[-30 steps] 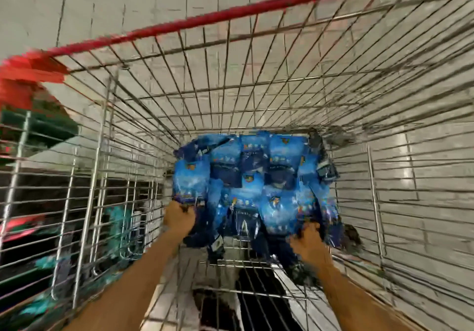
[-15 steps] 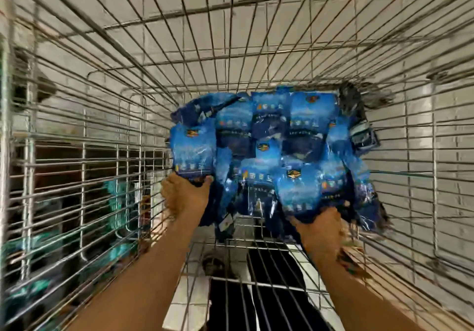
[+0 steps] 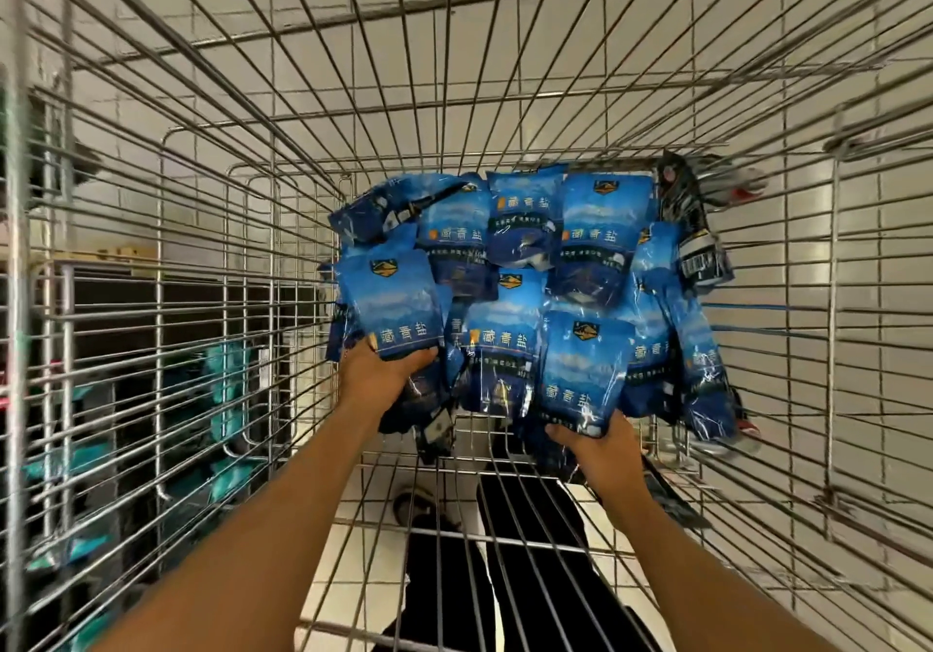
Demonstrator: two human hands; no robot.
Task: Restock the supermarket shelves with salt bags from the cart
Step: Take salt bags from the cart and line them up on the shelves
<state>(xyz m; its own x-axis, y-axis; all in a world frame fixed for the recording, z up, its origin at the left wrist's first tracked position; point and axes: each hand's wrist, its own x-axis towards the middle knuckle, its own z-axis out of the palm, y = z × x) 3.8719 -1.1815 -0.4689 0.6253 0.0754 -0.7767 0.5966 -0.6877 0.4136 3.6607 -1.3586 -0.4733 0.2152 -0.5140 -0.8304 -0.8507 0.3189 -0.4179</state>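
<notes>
Two hands: both reach deep into the wire cart [image 3: 166, 298], each already clamped on its own bag.
Head view, left hand [image 3: 376, 374]: fingers curled under the bottom edge of a salt bag [image 3: 391, 305], which is raised a little off the heap.
Head view, right hand [image 3: 598, 449]: pinches the lower edge of another salt bag [image 3: 580, 368], thumb on top.
Pile of salt bags [image 3: 535, 247]: heaped at the far end of the cart, with a dark packet [image 3: 691, 227] wedged at its right side.
Just changed: a second ago the hands were only arriving at the pile's near edge; now both bags stand clear of their neighbours, so the pick looks about done.
Against the earlier frame: the red handle bar has gone from sight and the pile fills more of the picture.
Shelves [image 3: 91, 348]: dim, seen through the left wires, not yet reached.
</notes>
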